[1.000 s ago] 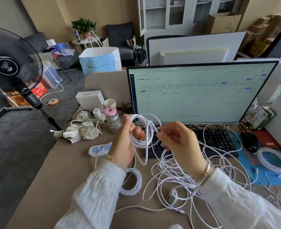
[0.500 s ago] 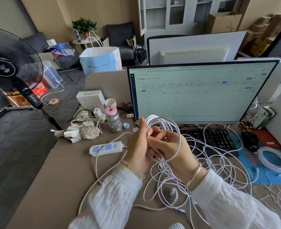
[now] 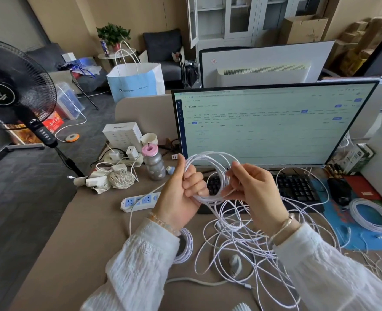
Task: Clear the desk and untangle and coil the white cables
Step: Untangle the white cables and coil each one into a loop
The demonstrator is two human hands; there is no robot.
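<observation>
White coil (image 3: 210,173) is gripped by left hand (image 3: 181,194); strand pinched by right hand (image 3: 252,189). Below the grip, tangle (image 3: 241,239) remains loose. Right of it, a finished coil (image 3: 374,215) lies done.

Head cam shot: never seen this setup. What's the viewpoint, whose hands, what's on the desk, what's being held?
There is no robot here. A camera worn on a person's head looks forward and down at their own two hands. The left hand grips a half-wound coil of white cable; the right hand pinches the cable and feeds it on. On the desk lie a loose cable tangle, a finished coil at the right, a power strip, a bottle, a keyboard and a monitor.
</observation>
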